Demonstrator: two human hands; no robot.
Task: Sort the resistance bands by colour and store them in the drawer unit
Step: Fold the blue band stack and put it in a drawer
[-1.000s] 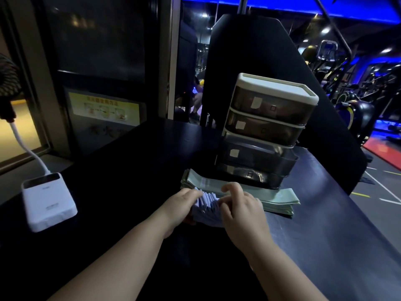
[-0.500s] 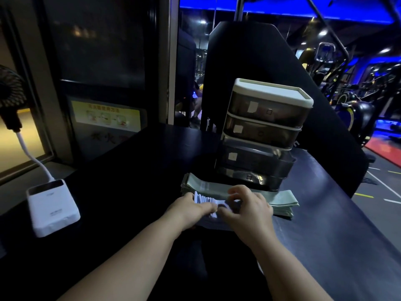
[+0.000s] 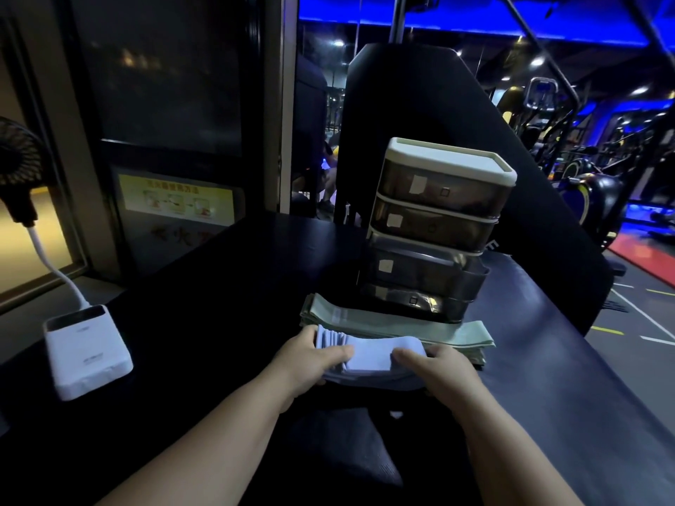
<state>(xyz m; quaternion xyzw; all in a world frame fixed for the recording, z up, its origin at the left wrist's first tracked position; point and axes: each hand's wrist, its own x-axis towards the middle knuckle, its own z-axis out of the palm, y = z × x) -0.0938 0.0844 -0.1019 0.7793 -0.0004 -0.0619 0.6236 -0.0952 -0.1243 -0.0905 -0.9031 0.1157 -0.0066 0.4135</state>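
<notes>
Blue bands [image 3: 372, 354] gripped at both ends: left hand [image 3: 310, 357], right hand [image 3: 440, 368]; green bands [image 3: 369, 317] behind, at drawer unit [image 3: 434, 228] front edge.

left hand [image 3: 310, 356]: bare | right hand [image 3: 440, 370]: bare | both forearms [image 3: 219, 432]: bare

A gym: exercise machines [image 3: 599, 191] stand behind the dark counter [image 3: 548, 359] (blue ceiling light [image 3: 475, 27] overhead).

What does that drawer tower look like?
The drawer unit is an upright stack of four smoky, see-through plastic drawers with a white lid and white rims. Small pale stickers mark the fronts. The lower two seem slightly forward. It stands on the dark table, green bands lying at its base.
</notes>
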